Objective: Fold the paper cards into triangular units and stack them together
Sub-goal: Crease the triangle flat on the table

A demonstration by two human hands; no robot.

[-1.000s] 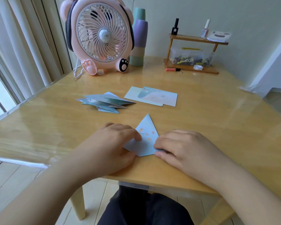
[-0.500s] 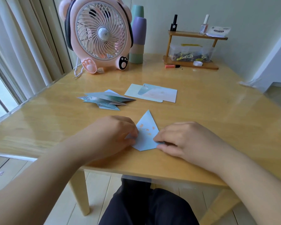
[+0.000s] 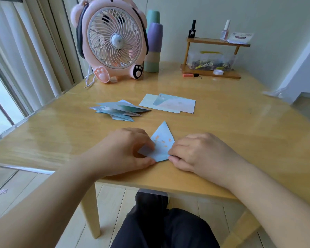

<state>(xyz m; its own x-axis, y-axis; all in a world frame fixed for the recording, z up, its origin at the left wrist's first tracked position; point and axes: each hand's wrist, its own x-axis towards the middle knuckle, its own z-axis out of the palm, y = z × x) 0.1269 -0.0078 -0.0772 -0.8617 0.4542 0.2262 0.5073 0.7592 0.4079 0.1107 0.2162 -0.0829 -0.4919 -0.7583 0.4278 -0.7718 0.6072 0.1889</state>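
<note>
No readable text

The white packet (image 3: 241,38) on the wooden shelf (image 3: 217,41) at the bench's far right corner carries dark print, too blurred to read.

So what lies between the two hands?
The head view shows the blue folded card, pointed away, between the left hand and right hand; both pinch its edges.

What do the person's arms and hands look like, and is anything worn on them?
Both forearms are bare: no sleeves show. The left hand and right hand carry no gloves, rings, watch or bracelet that can be seen. The fingernails are mostly hidden.
</note>
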